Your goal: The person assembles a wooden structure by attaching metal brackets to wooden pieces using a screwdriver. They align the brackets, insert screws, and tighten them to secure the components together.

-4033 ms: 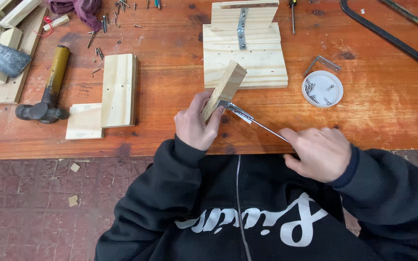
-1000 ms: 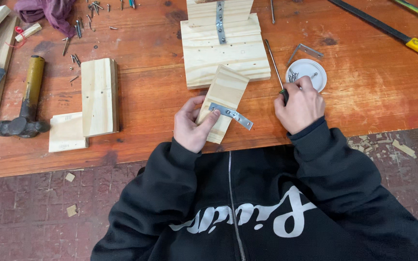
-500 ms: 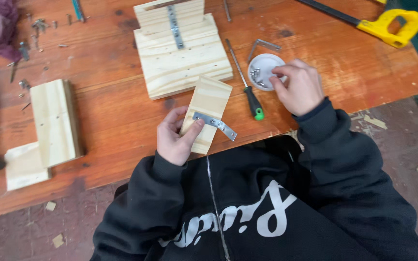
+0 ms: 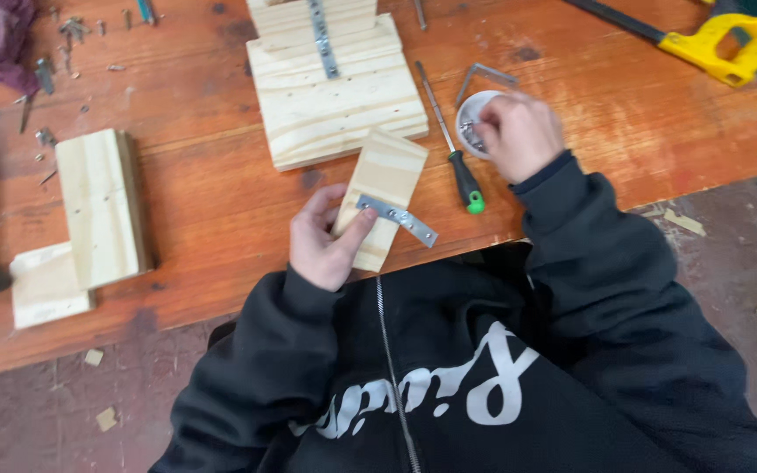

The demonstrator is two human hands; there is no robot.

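Fingers of the left hand [image 4: 321, 241] curl around a small pale pine block [image 4: 382, 194], thumb pinning a flat perforated steel bracket [image 4: 399, 219] on it at the bench edge. Beyond, the right hand [image 4: 519, 134] dips bunched fingertips into a round white dish [image 4: 467, 114], beside a green-tipped screwdriver [image 4: 450, 140].

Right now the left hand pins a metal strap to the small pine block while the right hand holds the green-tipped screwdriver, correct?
Not quite. In the head view the screwdriver lies on the bench untouched; the right hand reaches into the small white dish. The left hand does pin the metal strap to the block.
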